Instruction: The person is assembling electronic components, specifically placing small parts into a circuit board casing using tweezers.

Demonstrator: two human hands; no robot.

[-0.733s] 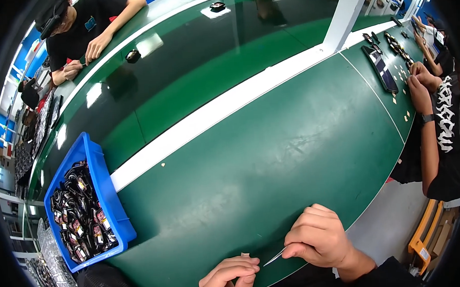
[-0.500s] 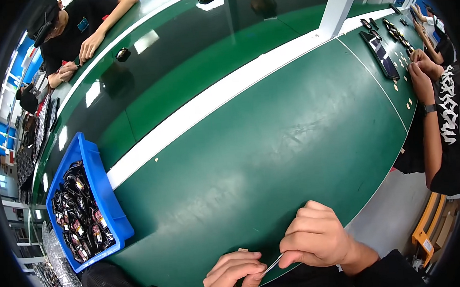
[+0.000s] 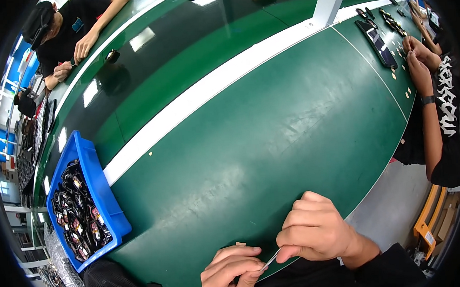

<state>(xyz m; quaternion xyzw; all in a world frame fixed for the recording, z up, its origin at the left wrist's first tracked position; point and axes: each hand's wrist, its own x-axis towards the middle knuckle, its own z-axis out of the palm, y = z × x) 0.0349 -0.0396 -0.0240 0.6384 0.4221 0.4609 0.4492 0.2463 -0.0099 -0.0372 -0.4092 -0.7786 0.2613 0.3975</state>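
The right hand (image 3: 315,227) is pinching a slim pale strip (image 3: 271,259) near the edge of the green table (image 3: 217,196); the left hand (image 3: 232,273) is holding fingertips together at its tip, steadiness probably serving best.

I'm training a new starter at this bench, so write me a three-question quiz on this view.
1. True or false: the blue bin is empty.
2. Which hand grips the thin tool?
3. Where does that tool's far tip lie?
A) at the white post
B) at the left hand's fingertips
C) on the bin's rim

Key: 1. False, it holds many dark items. 2. The right hand. 3. B.
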